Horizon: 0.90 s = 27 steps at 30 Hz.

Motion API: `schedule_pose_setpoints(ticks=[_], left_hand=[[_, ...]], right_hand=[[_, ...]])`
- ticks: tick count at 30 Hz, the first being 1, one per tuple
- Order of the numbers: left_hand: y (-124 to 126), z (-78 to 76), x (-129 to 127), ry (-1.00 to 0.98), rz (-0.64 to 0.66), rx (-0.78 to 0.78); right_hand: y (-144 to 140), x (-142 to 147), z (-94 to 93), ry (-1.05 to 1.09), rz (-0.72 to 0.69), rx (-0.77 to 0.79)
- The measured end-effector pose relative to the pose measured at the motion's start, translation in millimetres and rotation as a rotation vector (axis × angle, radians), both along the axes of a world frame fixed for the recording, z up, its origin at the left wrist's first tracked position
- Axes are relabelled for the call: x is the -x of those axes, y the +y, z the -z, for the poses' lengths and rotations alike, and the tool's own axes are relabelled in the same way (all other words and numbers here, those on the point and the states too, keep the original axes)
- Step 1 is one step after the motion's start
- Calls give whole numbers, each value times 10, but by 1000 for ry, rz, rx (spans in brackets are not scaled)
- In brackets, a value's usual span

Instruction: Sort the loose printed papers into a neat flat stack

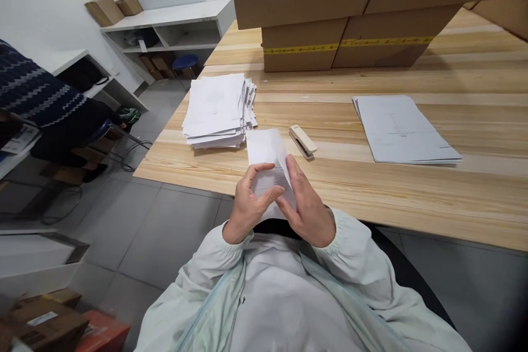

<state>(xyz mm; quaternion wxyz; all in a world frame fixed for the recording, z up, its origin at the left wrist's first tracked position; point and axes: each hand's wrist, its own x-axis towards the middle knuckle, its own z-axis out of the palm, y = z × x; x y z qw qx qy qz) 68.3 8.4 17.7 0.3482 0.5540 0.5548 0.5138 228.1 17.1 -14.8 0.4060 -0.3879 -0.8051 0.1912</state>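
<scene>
A folded white sheet of paper [267,149] is gripped in both hands above the near edge of the wooden table [412,187]. My left hand [247,203] pinches its left side with thumb and fingers. My right hand [307,203] holds its right side, fingers laid along the fold. A beige stapler [302,141] lies on the table just beyond the sheet. To the left sits an untidy stack of folded papers [218,110]. A flat stack of white sheets [404,129] lies to the right.
Large cardboard boxes [342,27] with yellow tape stand at the back of the table. Another person in a dark patterned sweater [37,99] sits at the far left. White shelving [173,25] lines the wall. More boxes [45,319] rest on the grey floor at lower left.
</scene>
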Motion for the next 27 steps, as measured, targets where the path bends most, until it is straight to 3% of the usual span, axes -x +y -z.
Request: schedule_pose_setpoints(ticks=[6, 27], left_hand=[[29, -28, 22, 23, -91, 40], [69, 68, 119, -105, -101, 70]], right_hand=[[-91, 123, -6, -53, -58, 43], [-60, 209, 39, -65, -74, 92]])
